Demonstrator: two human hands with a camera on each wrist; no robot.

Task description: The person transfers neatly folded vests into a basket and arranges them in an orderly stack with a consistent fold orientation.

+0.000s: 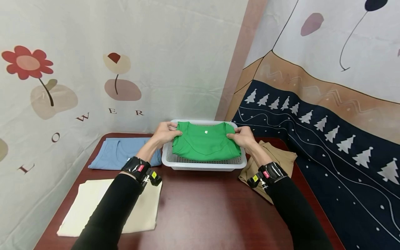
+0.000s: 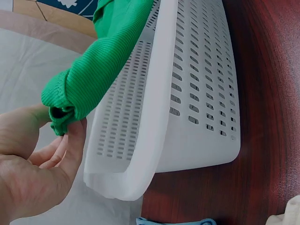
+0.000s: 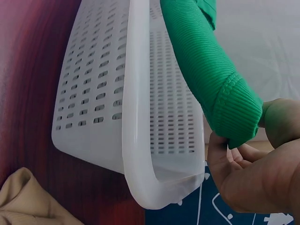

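A folded green shirt (image 1: 204, 142) with a small white label at its neckline is held over a white perforated plastic basket (image 1: 203, 167). My left hand (image 1: 164, 134) pinches its left side between thumb and fingers; the left wrist view shows the rolled ribbed edge of the green shirt (image 2: 101, 65) in those fingers. On the opposite side my right hand (image 1: 244, 138) pinches the other end, seen close in the right wrist view as a green fold (image 3: 215, 79) above the basket rim (image 3: 138, 117). Below the shirt, perforated basket walls show.
Folded blue cloth (image 1: 117, 151) lies left of the basket, and a cream cloth (image 1: 142, 208) lies nearer on that side. A tan folded garment (image 1: 279, 156) sits at the right, partly under my right forearm. The dark red table (image 1: 200, 208) meets printed curtains behind and at the right.
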